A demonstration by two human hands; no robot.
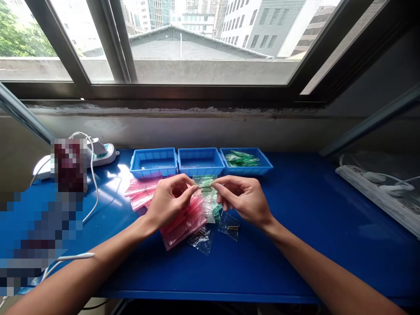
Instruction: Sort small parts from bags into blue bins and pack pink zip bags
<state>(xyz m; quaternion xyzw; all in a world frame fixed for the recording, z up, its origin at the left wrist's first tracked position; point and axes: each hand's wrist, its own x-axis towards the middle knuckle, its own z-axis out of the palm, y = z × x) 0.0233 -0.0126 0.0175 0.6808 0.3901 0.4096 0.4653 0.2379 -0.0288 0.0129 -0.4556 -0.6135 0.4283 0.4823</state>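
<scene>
1. Green-tinted small bag (pixel 205 180): held up in front of the person, over the table, between the two hands. Something small and dark shows across it at fingertip level; too small to identify.
2. Left hand (pixel 172 197): thumb and forefinger pinched together at the bag's left edge.
3. Right hand (pixel 246 197): thumb and forefinger pinching the bag's right edge, the other fingers curled beneath.
4. Pink bags (pixel 185 225): overlapping in a loose pile under and beside the left hand, some reaching out behind it.
5. Two clear bags with small brass-coloured pieces: one (pixel 229 226) below the right hand, another (pixel 201 239) at the near end of the pink pile.
6. Beyond the hands, three blue trays in a row: left tray (pixel 153 173), middle tray (pixel 202 172), right tray (pixel 251 170). Green packets (pixel 241 159) lie in the right one.
7. Blue table (pixel 295 258) carries it all. Power strips sit toward both sides, left (pixel 106 156) and right (pixel 370 192); window (pixel 210 65) behind.
</scene>
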